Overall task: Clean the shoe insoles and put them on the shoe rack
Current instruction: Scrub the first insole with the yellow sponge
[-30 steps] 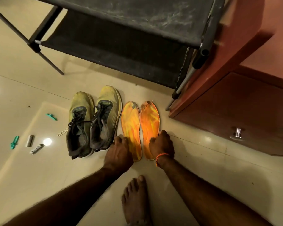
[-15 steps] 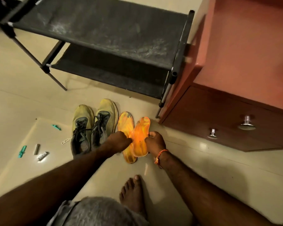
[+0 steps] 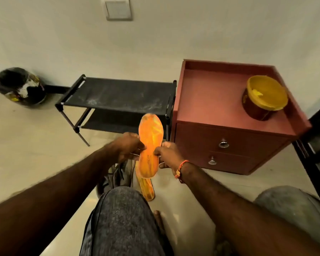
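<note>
Orange foam is pinched at its waist from both sides: left hand (image 3: 129, 146) and right hand (image 3: 167, 154) hold 1 insole (image 3: 150, 145) raised before the shoe rack (image 3: 118, 95). It looks light and bendy; mid-length edges suit gripping. Insole 2 (image 3: 146, 187) lies on the floor.

no legible text anywhere

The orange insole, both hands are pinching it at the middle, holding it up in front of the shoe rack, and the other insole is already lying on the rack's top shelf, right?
Not quite. In the head view both hands, left hand and right hand, do pinch the raised insole before the shoe rack, but the other insole lies on the floor beneath it, not on the top shelf.
</note>
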